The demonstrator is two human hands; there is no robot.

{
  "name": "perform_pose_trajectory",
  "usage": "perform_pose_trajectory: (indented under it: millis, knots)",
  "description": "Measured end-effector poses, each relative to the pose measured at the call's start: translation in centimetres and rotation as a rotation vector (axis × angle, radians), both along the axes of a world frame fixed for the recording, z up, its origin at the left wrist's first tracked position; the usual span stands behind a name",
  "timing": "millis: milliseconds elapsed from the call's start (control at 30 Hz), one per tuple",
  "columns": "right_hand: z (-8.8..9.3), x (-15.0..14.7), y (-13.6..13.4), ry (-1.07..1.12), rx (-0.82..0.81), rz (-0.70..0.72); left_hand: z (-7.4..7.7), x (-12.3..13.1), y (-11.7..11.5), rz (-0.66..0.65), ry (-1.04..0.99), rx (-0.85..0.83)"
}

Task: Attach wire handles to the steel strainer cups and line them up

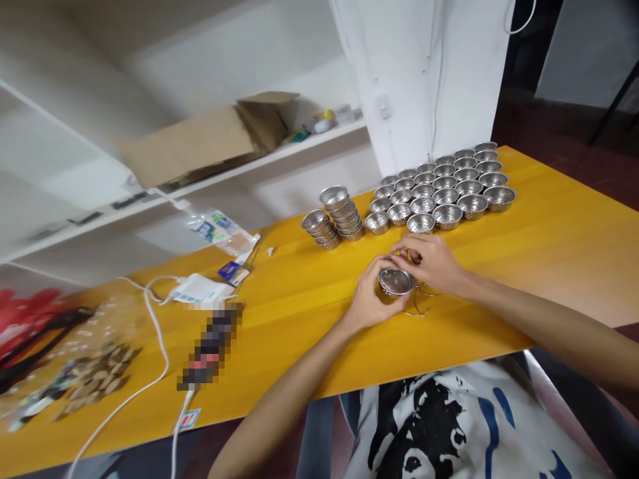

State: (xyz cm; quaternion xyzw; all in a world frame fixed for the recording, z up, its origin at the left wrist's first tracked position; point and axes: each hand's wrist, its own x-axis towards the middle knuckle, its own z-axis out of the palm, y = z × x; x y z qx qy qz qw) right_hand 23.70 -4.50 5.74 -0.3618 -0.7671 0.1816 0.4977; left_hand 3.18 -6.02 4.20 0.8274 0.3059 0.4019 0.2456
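Note:
My left hand (368, 296) cups a small perforated metal cup (396, 281) just above the yellow table (549, 246). My right hand (432, 261) grips the same cup from the right, fingers over its rim. Thin wire rings (422, 307) lie on the table under my right hand. Behind my hands, several identical metal cups (444, 189) stand in rows. Two short stacks of cups (335, 216) sit to their left.
A white cable (156, 332) runs across the table's left part, beside a blurred dark object (210, 346) and small packets (222, 233). Small brownish pieces (94, 376) lie at far left. A cardboard box (210, 136) rests on the white shelf behind. A white pillar (424, 80) stands beyond the cups.

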Motion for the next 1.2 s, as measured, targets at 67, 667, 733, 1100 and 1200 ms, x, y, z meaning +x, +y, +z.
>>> perform_pose_trajectory:
  millis: [67,667,733,1100,1200]
  knots:
    - [0.1,-0.4,-0.3,0.17,-0.198,0.029,0.1,0.2,0.0,0.007,0.009,-0.017]
    - [0.5,-0.1,0.1,0.187,-0.481,0.396,0.0,-0.6,1.4,-0.05,-0.213,-0.423]
    - [0.5,-0.1,0.0,0.145,-0.52,0.365,0.0,-0.6,1.5,-0.062,-0.223,-0.433]
    - [0.3,-0.5,-0.3,0.146,-0.556,0.393,-0.3,0.0,1.2,-0.155,-0.303,-0.521]
    - [0.2,-0.5,-0.3,0.131,-0.557,0.416,-0.3,0.2,1.2,-0.143,-0.299,-0.53]
